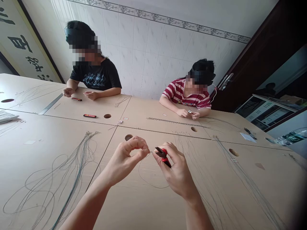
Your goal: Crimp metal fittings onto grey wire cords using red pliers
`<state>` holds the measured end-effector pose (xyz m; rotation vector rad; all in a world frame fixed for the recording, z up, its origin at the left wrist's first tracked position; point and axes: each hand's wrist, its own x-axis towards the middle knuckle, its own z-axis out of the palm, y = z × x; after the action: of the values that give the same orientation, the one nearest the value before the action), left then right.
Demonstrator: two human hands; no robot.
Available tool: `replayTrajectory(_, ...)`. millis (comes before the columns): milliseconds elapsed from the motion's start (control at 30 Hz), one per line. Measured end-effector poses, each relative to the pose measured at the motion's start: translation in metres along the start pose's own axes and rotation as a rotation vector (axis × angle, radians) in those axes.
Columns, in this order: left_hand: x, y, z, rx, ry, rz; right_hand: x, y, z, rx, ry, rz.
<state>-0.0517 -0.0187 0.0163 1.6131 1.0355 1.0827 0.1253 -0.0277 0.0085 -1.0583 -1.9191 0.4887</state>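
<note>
Thumb and fingertips of my left hand [130,153] pinch the end of a thin cord [139,169], which loops down in front of me. In my right hand [176,166] are pliers [165,156] with red-and-black handles and dark jaws pointing to the upper left. My right thumb and fingertip seem to meet the cord close to my left fingertips; the small part between them is too tiny to make out. Left of my hands lies a bundle of dark cords [78,166] with small metal ends gathered at its top.
Across the joined tables [144,204] sit one person in a black shirt [98,75] and another in red-and-white stripes [187,92]. More cords [244,179] lie on the right. Two red-and-black tools [90,116] rest at left, near round table holes [107,116]. A plastic bottle [292,136] lies far right.
</note>
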Motion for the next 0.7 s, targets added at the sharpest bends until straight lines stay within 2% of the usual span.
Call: replayTrajectory(700,0.0015,-0.0045,0.0003,-0.037,-0.007,-0.047,-0.0001,0.0022,0.0047,-0.061,-0.043,-0.056)
